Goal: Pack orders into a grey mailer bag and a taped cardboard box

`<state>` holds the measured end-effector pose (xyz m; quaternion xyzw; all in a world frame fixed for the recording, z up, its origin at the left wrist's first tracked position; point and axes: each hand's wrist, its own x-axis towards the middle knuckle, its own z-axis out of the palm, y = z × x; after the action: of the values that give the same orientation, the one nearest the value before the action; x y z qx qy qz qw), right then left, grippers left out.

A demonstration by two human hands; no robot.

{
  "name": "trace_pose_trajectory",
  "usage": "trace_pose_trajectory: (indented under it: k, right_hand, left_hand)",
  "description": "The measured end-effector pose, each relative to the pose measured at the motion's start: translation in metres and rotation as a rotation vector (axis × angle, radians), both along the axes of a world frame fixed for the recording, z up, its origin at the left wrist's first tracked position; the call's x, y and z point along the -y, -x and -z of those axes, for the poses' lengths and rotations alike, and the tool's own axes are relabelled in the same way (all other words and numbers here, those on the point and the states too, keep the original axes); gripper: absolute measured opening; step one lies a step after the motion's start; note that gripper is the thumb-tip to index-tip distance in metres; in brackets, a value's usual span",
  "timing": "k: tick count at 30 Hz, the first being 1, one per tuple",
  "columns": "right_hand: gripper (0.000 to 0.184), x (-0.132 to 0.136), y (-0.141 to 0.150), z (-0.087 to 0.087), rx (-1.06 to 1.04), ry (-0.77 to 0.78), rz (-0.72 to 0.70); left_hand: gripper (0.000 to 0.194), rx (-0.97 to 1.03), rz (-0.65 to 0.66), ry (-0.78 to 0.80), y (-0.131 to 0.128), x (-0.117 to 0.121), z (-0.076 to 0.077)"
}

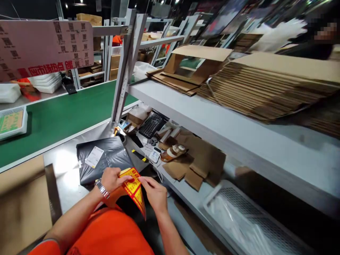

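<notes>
My left hand [113, 180] and my right hand [155, 193] both pinch a yellow and red printed label strip [135, 189], held low in front of my orange top. The left hand, with a metal watch at its wrist, grips the strip's upper left part; the right hand's fingers close on its right edge. Just beyond the hands a black plastic mailer bag [102, 159] with a white shipping label [94, 156] lies flat on the steel table [65, 166].
A green conveyor belt [53, 118] runs at the left with a white tray [12, 122]. A grey shelf [212, 117] carries stacks of flat cardboard [265, 86]. Below it lie a keyboard [151, 125], a tape roll [174, 152] and cardboard scraps [198, 161]. Another person's white-gloved hand [278, 33] shows top right.
</notes>
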<state>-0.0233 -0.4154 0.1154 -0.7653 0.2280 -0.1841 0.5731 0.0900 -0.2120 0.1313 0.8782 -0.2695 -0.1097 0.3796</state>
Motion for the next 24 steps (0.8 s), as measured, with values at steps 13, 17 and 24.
trace_pose_trajectory:
  k: [13, 17, 24]
  right_hand:
    - [0.030, -0.030, -0.164, 0.038, -0.359, 0.222, -0.027]
    - [0.031, -0.037, -0.168, 0.032, -0.596, 0.714, -0.177]
    - [0.046, -0.023, -0.168, -0.008, -0.739, 1.000, -0.238]
  left_hand:
    - [0.067, 0.160, -0.291, -0.016, -0.003, -0.227, -0.042]
    - [0.061, 0.244, -0.406, 0.008, 0.006, -0.249, -0.052]
    - [0.063, 0.537, -0.561, 0.080, 0.008, -0.239, -0.052]
